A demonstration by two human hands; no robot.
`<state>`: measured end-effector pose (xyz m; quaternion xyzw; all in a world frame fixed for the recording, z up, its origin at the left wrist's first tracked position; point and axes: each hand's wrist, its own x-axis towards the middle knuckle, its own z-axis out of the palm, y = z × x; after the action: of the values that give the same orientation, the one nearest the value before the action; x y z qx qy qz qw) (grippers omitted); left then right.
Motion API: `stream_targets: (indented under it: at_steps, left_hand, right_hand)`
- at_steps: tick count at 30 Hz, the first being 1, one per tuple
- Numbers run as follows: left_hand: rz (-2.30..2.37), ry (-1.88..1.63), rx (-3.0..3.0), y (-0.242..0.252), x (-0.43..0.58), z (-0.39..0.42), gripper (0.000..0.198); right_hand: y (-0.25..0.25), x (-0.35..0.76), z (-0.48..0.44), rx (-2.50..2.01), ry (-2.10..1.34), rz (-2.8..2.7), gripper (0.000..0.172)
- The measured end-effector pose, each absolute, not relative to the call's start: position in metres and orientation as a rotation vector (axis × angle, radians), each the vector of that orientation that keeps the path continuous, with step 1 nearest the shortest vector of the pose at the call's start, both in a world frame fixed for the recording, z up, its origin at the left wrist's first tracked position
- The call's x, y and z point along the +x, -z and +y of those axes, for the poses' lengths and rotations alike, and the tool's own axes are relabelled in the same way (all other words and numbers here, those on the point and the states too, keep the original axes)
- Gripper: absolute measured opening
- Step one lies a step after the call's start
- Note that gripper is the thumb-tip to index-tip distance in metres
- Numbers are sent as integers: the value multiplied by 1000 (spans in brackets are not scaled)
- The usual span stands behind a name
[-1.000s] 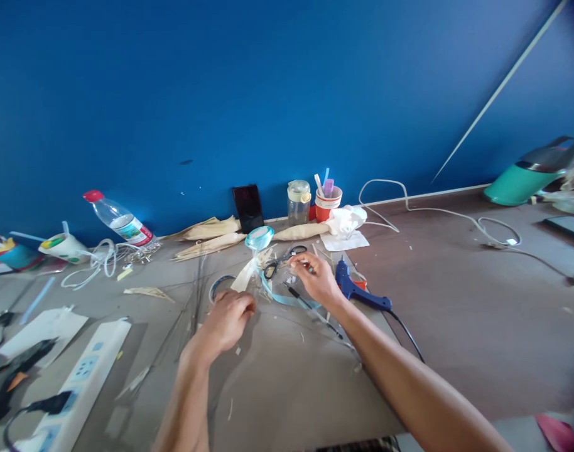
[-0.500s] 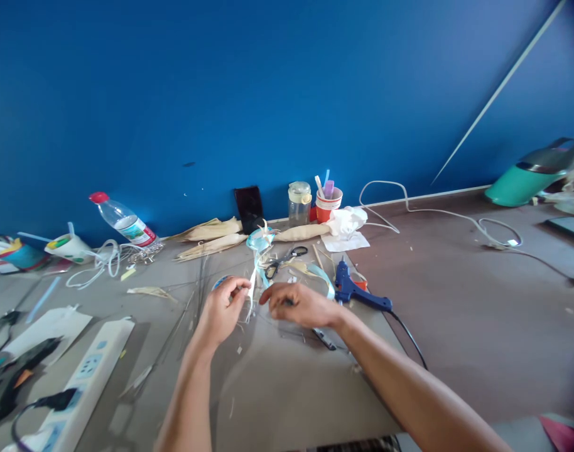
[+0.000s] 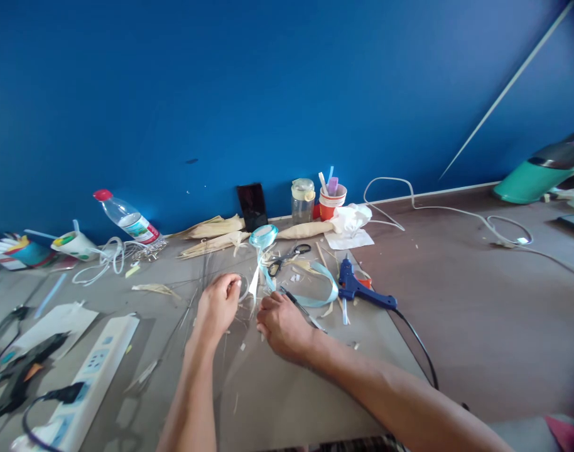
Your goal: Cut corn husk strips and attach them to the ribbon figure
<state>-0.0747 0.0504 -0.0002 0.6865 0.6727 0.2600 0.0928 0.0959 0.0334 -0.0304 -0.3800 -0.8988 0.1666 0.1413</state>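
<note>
My left hand (image 3: 220,302) is closed, thumb pressed to the fingers, above the table. What it holds, if anything, is hidden. A clear ring like a tape roll (image 3: 244,288) shows just beyond its fingertips. My right hand (image 3: 282,323) is low over the table with its fingers curled in, their contents hidden. A dark slim pen-like tool (image 3: 302,307) lies right beside it. Between and beyond the hands is a roll of light blue ribbon (image 3: 263,235), its loose band (image 3: 322,295) curling to the right. Black-handled scissors (image 3: 287,258) lie behind my right hand.
A blue glue gun (image 3: 362,285) lies to the right, its cord trailing forward. Corn husks (image 3: 211,242), a phone (image 3: 252,206), a jar (image 3: 303,204) and paper cups (image 3: 333,204) line the wall. On the left are a bottle (image 3: 131,223) and a power strip (image 3: 96,370).
My right hand has come down and toward me, its fingers curling in, uncovering the pen-like tool. My left hand has shifted slightly left. A pale piece over the ribbon roll now shows left of it.
</note>
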Motion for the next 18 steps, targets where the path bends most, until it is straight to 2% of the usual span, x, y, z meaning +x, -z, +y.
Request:
stream_targets:
  at_steps: [4, 10, 18]
  left_hand:
    - [2018, -699, 2050, 2, -76, 51, 23]
    - [1975, -507, 2153, 6, -78, 53, 22]
    - [2178, -521, 2297, 10, -84, 53, 21]
  right_hand:
    - [32, 95, 34, -1104, -437, -2615, 20]
    - [35, 96, 29, -1071, -456, -2574, 16]
    - [25, 115, 55, -1219, -780, -1933, 13]
